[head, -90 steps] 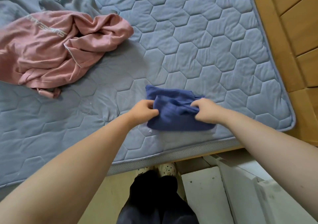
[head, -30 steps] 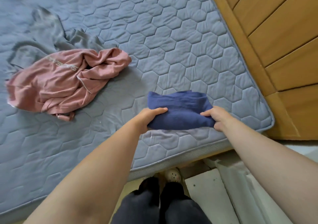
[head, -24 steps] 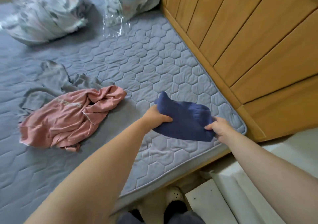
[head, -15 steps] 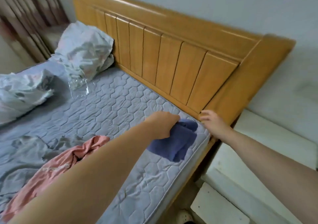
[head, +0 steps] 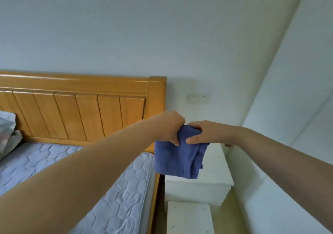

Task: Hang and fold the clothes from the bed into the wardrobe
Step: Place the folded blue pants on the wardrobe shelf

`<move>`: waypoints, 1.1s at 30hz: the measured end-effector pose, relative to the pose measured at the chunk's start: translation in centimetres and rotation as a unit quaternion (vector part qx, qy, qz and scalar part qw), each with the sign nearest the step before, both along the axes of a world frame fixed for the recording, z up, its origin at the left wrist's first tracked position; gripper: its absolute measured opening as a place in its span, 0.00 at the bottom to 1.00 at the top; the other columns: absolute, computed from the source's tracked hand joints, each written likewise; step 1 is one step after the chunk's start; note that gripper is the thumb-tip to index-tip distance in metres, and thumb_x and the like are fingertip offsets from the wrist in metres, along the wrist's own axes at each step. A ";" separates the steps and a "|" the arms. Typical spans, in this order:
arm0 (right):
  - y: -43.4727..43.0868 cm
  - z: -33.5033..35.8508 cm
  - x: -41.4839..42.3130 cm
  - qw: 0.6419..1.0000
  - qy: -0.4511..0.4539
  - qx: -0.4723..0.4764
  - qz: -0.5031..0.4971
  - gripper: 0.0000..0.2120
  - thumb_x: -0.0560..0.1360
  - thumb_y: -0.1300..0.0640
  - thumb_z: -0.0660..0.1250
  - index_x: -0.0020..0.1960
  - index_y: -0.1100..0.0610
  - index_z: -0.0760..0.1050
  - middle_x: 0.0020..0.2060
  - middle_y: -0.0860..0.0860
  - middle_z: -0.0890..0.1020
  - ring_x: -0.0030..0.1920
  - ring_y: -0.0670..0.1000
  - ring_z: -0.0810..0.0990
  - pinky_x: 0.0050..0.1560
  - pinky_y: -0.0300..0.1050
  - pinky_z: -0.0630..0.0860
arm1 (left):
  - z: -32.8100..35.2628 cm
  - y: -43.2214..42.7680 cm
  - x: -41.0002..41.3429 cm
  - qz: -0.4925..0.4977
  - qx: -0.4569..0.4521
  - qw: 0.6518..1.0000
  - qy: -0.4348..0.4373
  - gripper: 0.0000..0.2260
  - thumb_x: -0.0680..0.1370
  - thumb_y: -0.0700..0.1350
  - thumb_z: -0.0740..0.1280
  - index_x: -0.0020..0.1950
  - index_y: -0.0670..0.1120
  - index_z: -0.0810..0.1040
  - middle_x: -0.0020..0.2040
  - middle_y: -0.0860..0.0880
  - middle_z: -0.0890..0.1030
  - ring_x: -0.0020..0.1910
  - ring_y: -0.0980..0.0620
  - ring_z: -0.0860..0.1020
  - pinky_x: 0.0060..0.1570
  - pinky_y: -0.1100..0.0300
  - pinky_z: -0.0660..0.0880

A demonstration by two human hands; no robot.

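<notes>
A folded dark blue garment [head: 178,159] hangs in the air past the bed's right edge, above a white nightstand [head: 207,179]. My left hand [head: 167,127] grips its top left corner. My right hand [head: 201,133] pinches the top edge right beside the left hand. The bed [head: 111,197] with its grey quilted mattress lies at the lower left. A tall white panel [head: 295,107], possibly the wardrobe's side, rises on the right. The pink and grey clothes are out of view.
The wooden headboard [head: 75,111] stands against the pale wall. A crumpled pillow [head: 7,131] lies at the far left. A white box or stool [head: 189,217] sits on the floor below the nightstand. A wall socket [head: 198,98] is above the nightstand.
The blue garment has been lifted off the mattress and carried right, past the bed's edge. My right hand, off it half a second ago, now holds it again. The view has swung up and right.
</notes>
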State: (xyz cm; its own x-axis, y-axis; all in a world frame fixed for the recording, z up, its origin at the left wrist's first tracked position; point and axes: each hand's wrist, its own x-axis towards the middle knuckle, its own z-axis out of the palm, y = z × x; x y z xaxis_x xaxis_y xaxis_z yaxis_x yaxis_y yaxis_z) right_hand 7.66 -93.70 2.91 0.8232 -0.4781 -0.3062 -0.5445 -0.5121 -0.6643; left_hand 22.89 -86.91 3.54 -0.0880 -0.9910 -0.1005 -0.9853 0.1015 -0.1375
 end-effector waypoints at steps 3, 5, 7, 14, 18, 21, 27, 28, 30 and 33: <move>-0.1 2.0 -6.0 0.994 -0.002 -0.087 -0.073 0.07 0.72 0.55 0.71 0.45 0.58 0.78 0.35 0.49 0.79 0.33 0.47 0.76 0.30 0.32 0.71 | 2.5 -2.0 -5.2 -0.055 -0.012 0.998 0.038 0.21 0.68 0.54 0.76 0.54 0.47 0.74 0.43 0.51 0.76 0.42 0.51 0.72 0.39 0.59 0.65; 0.1 3.2 -10.5 0.984 -0.004 -0.119 -0.131 0.07 0.73 0.60 0.69 0.39 0.63 0.76 0.31 0.53 0.76 0.31 0.48 0.74 0.29 0.35 0.70 | 4.1 -2.9 -8.8 -0.098 -0.009 0.992 0.073 0.25 0.66 0.53 0.77 0.57 0.48 0.72 0.44 0.53 0.74 0.44 0.51 0.72 0.40 0.60 0.65; 0.6 4.5 -15.3 0.972 -0.006 -0.138 -0.191 0.09 0.73 0.61 0.69 0.43 0.69 0.78 0.35 0.58 0.78 0.34 0.50 0.76 0.33 0.40 0.73 | 5.6 -3.7 -12.5 -0.125 0.010 0.986 0.112 0.27 0.66 0.53 0.78 0.60 0.49 0.71 0.46 0.54 0.73 0.45 0.52 0.71 0.41 0.59 0.66; 5.1 9.2 -30.7 0.913 -0.044 -0.166 -0.370 0.07 0.73 0.65 0.68 0.47 0.69 0.79 0.43 0.62 0.83 0.38 0.52 0.79 0.39 0.44 0.78 | 8.8 -4.6 -23.7 -0.137 0.130 0.863 0.469 0.22 0.65 0.44 0.78 0.56 0.50 0.76 0.53 0.53 0.79 0.53 0.51 0.79 0.47 0.61 0.76; 9.0 11.5 -37.3 0.893 0.002 -0.188 -0.410 0.04 0.72 0.61 0.69 0.44 0.62 0.79 0.37 0.52 0.80 0.37 0.50 0.78 0.35 0.39 0.72 | 10.2 -3.3 -30.9 -0.172 0.145 0.773 0.593 0.17 0.70 0.37 0.75 0.56 0.49 0.77 0.53 0.49 0.81 0.52 0.50 0.81 0.46 0.60 0.78; 12.5 13.0 -41.3 0.895 0.028 -0.161 -0.415 0.09 0.71 0.56 0.73 0.47 0.53 0.74 0.43 0.48 0.81 0.42 0.47 0.79 0.39 0.38 0.74 | 11.4 -1.8 -36.1 -0.226 0.106 0.784 0.568 0.21 0.69 0.37 0.76 0.57 0.52 0.76 0.50 0.51 0.80 0.49 0.52 0.80 0.45 0.62 0.78; 18.7 15.8 -46.5 0.855 -0.026 -0.149 -0.496 0.20 0.69 0.47 0.76 0.56 0.52 0.75 0.50 0.46 0.82 0.49 0.46 0.82 0.47 0.39 0.76 | 14.8 2.0 -44.5 -0.352 0.096 0.789 0.493 0.24 0.69 0.38 0.76 0.59 0.54 0.72 0.48 0.52 0.81 0.45 0.56 0.80 0.40 0.65 0.77; 19.4 16.1 -47.2 0.842 -0.026 -0.159 -0.514 0.16 0.69 0.49 0.75 0.53 0.54 0.77 0.48 0.48 0.83 0.48 0.47 0.82 0.46 0.39 0.77 | 15.4 2.5 -45.6 -0.368 0.097 0.787 0.485 0.24 0.69 0.38 0.76 0.59 0.54 0.72 0.48 0.52 0.81 0.45 0.56 0.80 0.40 0.65 0.76; 20.9 16.9 -48.6 0.819 -0.036 -0.164 -0.548 0.11 0.70 0.53 0.75 0.48 0.55 0.79 0.44 0.50 0.84 0.45 0.50 0.83 0.43 0.40 0.77 | 16.4 3.3 -47.4 -0.382 0.112 0.777 0.487 0.24 0.69 0.39 0.76 0.60 0.54 0.71 0.48 0.52 0.80 0.45 0.56 0.80 0.40 0.65 0.76; 23.2 18.4 -50.2 0.775 -0.102 -0.134 -0.609 0.06 0.70 0.59 0.74 0.47 0.56 0.80 0.44 0.53 0.85 0.44 0.52 0.83 0.44 0.43 0.78 | 17.5 4.1 -49.5 -0.394 0.163 0.737 0.524 0.23 0.70 0.40 0.76 0.60 0.52 0.71 0.49 0.51 0.79 0.48 0.53 0.80 0.43 0.62 0.77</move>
State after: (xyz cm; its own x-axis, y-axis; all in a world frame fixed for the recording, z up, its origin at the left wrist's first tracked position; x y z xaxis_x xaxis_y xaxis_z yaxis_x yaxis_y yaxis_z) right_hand -42.55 -70.50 21.27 -0.2712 -0.9624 0.0163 -0.6302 0.1647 -0.7588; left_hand -26.62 -82.84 21.07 -0.8219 -0.5287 0.2118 -0.1493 0.5588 0.8157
